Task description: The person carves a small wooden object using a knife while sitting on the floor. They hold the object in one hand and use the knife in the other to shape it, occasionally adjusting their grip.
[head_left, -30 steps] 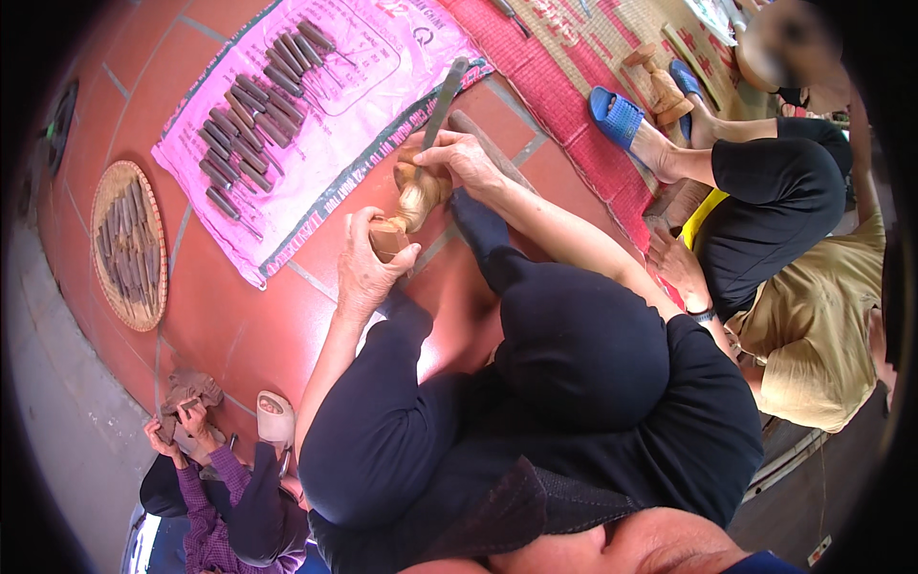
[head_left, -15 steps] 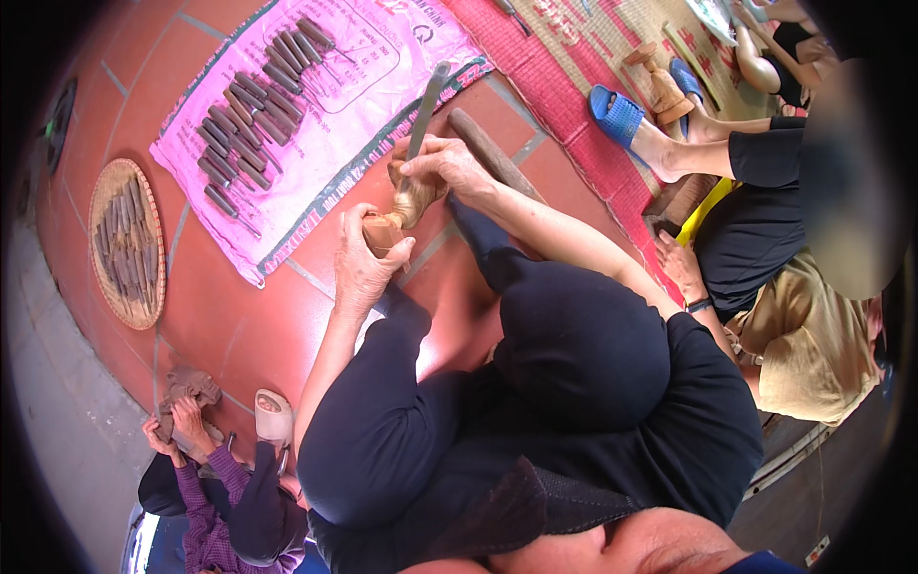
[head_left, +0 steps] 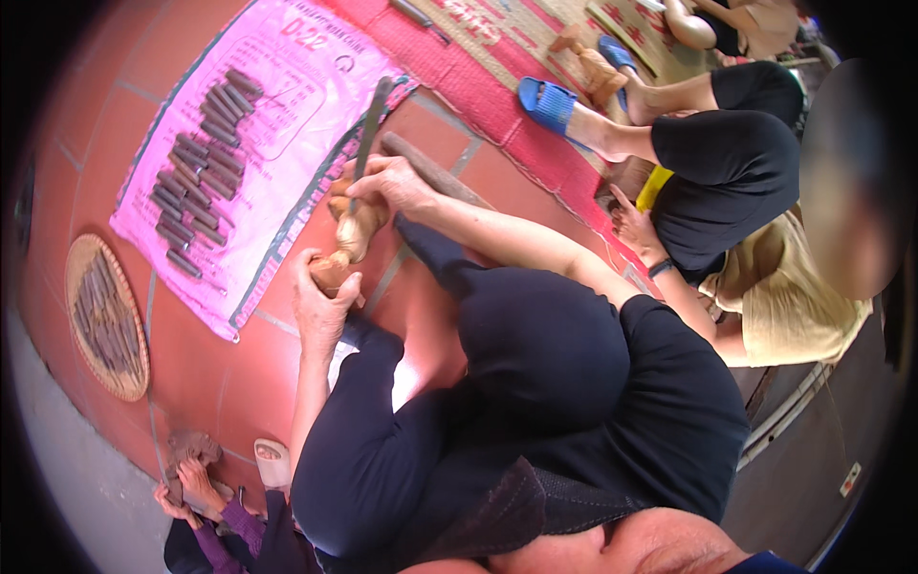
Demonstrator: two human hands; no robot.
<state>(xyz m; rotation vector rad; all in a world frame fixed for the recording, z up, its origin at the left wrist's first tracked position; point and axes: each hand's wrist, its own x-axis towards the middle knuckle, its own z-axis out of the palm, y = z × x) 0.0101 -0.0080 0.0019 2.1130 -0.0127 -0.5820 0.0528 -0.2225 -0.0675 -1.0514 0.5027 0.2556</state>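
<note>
A pale wooden carving (head_left: 354, 232), knobbed and narrow at the waist, is held tilted in front of my knees. My left hand (head_left: 321, 304) is closed around its lower, block-like end, thumb on the near side. At its upper end, my right hand (head_left: 387, 184) grips a long, flat, dark metal tool (head_left: 371, 124), fingers also resting against the wood. The tool points up and away; whether it is a file or a chisel I cannot tell. On the tiles just beyond my right hand lies a thick wooden stick (head_left: 435, 172).
Dark-handled carving tools (head_left: 196, 191) lie in rows on a pink sack (head_left: 277, 225). Farther left, a round woven tray (head_left: 143, 359) holds more tools. A person in blue sandals (head_left: 548, 105) sits at the right by a red mat (head_left: 507, 129); another person's hands (head_left: 199, 483) work lower left.
The whole view has shifted and turned, so the sack and tray appear farther left. The carving shows more of its side between my hands. Both hands keep their hold.
</note>
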